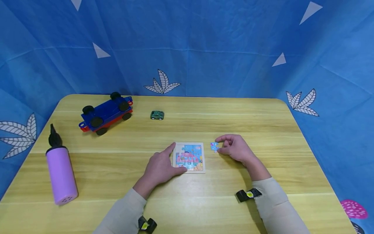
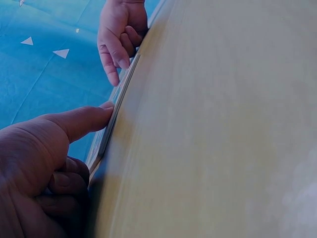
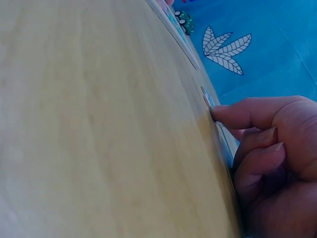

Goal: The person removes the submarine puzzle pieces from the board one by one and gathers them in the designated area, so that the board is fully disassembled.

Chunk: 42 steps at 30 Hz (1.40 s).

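A small square puzzle board (image 1: pixel 189 157) with a mostly blue and pink picture lies flat on the wooden table (image 1: pixel 204 201). My left hand (image 1: pixel 163 164) rests at its left side: the index finger lies along the left edge and the thumb touches the bottom left corner. In the left wrist view the thumb of the left hand (image 2: pixel 94 119) lies straight against the board's thin edge (image 2: pixel 125 82). Just right of the board, my right hand (image 1: pixel 230 148) pinches a loose blue puzzle piece (image 1: pixel 214 147) that sits on the table. The right wrist view shows a fingertip of the right hand (image 3: pixel 257 124) on that piece (image 3: pixel 207 98).
A purple hand pump (image 1: pixel 61 172) lies at the left edge. A blue and red wheeled toy chassis (image 1: pixel 105 112) stands upside down at the back left, with a tiny green car (image 1: pixel 157 115) to its right. Blue cloth walls surround the table.
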Tool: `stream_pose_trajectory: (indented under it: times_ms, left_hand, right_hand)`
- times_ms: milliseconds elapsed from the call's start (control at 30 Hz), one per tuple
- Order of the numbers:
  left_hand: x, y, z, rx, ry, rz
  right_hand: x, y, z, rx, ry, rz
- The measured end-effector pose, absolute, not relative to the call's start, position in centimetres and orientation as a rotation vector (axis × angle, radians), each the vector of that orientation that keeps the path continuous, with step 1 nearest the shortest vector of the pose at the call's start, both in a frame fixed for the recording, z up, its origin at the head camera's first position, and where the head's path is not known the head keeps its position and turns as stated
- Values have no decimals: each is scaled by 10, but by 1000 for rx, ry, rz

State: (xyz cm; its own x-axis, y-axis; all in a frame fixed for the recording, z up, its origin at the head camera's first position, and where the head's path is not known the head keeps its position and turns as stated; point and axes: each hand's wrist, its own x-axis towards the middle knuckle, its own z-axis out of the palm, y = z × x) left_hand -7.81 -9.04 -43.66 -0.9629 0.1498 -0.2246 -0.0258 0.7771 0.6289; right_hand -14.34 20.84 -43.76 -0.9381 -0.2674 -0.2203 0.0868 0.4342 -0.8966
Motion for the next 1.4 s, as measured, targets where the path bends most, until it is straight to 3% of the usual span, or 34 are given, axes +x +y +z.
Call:
stream_pose_trajectory:
  times_ms: [1400]
  left_hand:
    - [-80, -92, -438, 130, 2734, 930]
  right_hand:
    - [-129, 118, -432, -430, 2289, -1526]
